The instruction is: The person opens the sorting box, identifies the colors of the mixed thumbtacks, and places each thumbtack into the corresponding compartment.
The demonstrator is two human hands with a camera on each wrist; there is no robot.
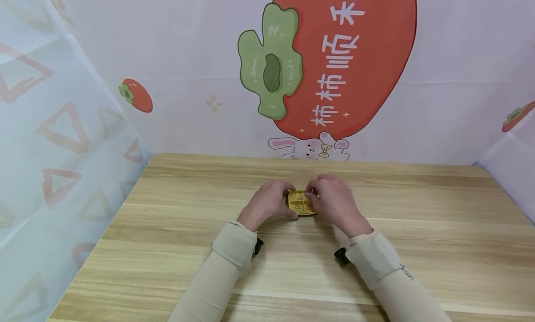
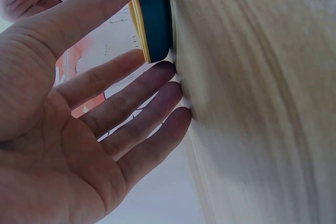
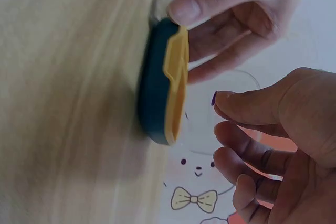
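Observation:
A small divided box, like a pill box [image 1: 303, 201], with a yellow compartment tray and a dark teal shell, lies on the wooden table. Tiny bits show in its compartments, too small to identify. My left hand [image 1: 270, 199] holds the box's left side between thumb and index finger; the other fingertips touch or nearly touch the table. Over the box's right side is my right hand [image 1: 334, 199]. In the right wrist view its thumb and index finger pinch a tiny purple piece [image 3: 213, 98], apart from the teal shell [image 3: 152, 87].
The light wood table [image 1: 409, 247] reaches back to a white wall cloth [image 1: 188, 122] printed with a large red fruit and a rabbit. Another printed cloth [image 1: 62, 173] hangs at the left. Dark wrist cameras [image 1: 342, 256] sit under both sleeves.

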